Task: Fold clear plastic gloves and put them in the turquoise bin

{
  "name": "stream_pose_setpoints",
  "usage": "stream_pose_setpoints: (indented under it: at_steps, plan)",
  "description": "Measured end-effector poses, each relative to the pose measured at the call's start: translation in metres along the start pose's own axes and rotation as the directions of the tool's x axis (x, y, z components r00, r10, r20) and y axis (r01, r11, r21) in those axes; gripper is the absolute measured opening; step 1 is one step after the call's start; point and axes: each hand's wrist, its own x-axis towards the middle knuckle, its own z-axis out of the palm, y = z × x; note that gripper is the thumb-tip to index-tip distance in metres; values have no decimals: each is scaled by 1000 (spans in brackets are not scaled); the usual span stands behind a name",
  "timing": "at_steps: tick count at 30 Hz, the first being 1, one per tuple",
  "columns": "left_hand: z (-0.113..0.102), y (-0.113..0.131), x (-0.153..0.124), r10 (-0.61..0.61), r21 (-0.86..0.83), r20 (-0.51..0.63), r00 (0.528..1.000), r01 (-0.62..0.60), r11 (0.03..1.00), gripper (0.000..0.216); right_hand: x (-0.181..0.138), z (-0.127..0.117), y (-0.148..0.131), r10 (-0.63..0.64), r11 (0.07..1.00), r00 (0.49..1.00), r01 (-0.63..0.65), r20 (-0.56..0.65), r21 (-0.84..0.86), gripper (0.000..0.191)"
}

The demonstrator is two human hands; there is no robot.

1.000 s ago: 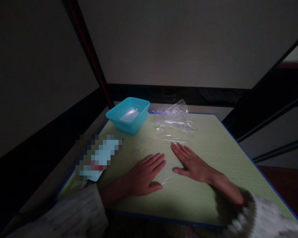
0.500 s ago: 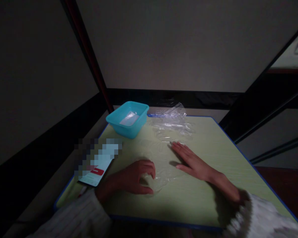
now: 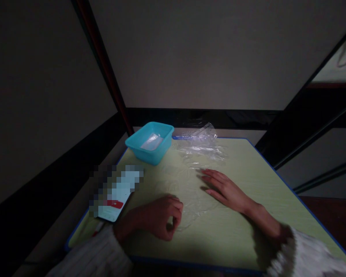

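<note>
A thin clear plastic sheet (image 3: 190, 192) lies spread on the pale green table (image 3: 242, 234). My left hand (image 3: 158, 217) is curled, its fingertips pinching the near edge of that sheet. My right hand (image 3: 226, 188) lies flat with fingers stretched out, pressing on the sheet's right side. Both wrists come out of white knitted sleeves. The room is dim.
A turquoise plastic tub (image 3: 150, 141) with something pale inside stands at the table's far left corner. A heap of crumpled clear plastic (image 3: 203, 144) lies beside it at the far edge. A phone (image 3: 115, 196) with a lit screen rests at the left edge. Dark frame bars rise behind.
My left hand went from lying flat to a curled pinch on the sheet's near edge and drew back toward me. The right hand stayed flat, shifting slightly.
</note>
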Motion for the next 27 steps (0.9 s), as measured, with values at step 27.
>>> stream_pose_setpoints:
  at_steps: [27]
  plan:
    - [1,0,-2,-27,-86,38,999,30,996,19,2,1,-17,-260,964,965,257,33,71,25]
